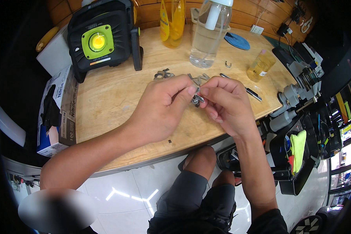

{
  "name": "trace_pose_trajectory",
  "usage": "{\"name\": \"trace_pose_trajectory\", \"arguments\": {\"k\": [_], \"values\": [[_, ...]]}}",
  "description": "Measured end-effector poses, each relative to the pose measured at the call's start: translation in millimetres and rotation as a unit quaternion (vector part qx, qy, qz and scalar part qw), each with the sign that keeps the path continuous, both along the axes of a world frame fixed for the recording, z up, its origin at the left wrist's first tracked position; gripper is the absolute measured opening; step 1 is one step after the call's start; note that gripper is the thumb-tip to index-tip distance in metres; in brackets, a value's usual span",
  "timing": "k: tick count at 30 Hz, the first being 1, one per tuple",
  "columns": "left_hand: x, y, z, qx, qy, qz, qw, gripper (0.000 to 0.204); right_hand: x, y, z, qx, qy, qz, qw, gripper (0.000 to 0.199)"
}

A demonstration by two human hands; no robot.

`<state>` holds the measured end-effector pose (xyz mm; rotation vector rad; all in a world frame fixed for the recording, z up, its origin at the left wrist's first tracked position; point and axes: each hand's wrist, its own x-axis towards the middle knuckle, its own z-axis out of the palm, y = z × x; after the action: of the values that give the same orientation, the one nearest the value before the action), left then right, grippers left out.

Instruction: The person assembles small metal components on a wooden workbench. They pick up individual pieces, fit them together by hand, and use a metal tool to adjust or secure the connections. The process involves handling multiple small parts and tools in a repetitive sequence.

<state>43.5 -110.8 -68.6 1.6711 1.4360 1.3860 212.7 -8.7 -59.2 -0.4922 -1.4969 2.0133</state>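
The small grey metal piece [199, 100] is held just above the middle of the table [117, 105]. The left hand [160, 107] has thumb and forefinger closed on one side of it; the right hand [228, 102] pinches the other side between thumb and fingertips, its remaining fingers curled. With so little to grip, either pinch could slip if the hands push unevenly, and the piece might spring away. A thin part might also bend under pressure from both sides.

Similar flat metal pieces [201, 79] lie just beyond the fingertips, with a darker cluster [163, 74] to their left; a dropped part could get mixed up among them. A black pen [253, 94] lies toward the table's right edge, where a knock could roll it off. A tiny dark bit [170, 141] sits close to the near edge and could be swept onto the tiled floor [117, 202].

Along the far edge stand a yellow bottle [172, 23] and a clear water bottle [204, 43]. A lit work lamp [99, 41] occupies the far left corner, a glove box [58, 113] the left edge. Wooden boards [144, 15] line the wall behind.
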Motion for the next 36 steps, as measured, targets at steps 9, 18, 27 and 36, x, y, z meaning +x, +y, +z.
{"name": "trace_pose_trajectory", "arguments": {"k": [9,18,27,36], "values": [[-3,0,-2,0.074,0.080,0.009,0.994,0.021,0,-4,1,0.037,-0.030,-0.017,0.999,0.005],[1,0,7,-0.002,0.026,0.049,0.998,0.019,-1,3,-3,-0.027,0.005,0.021,0.999,0.008],[1,1,6,0.055,0.089,0.049,0.993,0.020,-2,0,1,0.019,-0.023,-0.001,1.000,0.009],[-1,0,-2,0.115,0.160,0.018,0.980,0.018,-2,2,-2,0.075,-0.055,-0.006,0.996,0.014]]}}
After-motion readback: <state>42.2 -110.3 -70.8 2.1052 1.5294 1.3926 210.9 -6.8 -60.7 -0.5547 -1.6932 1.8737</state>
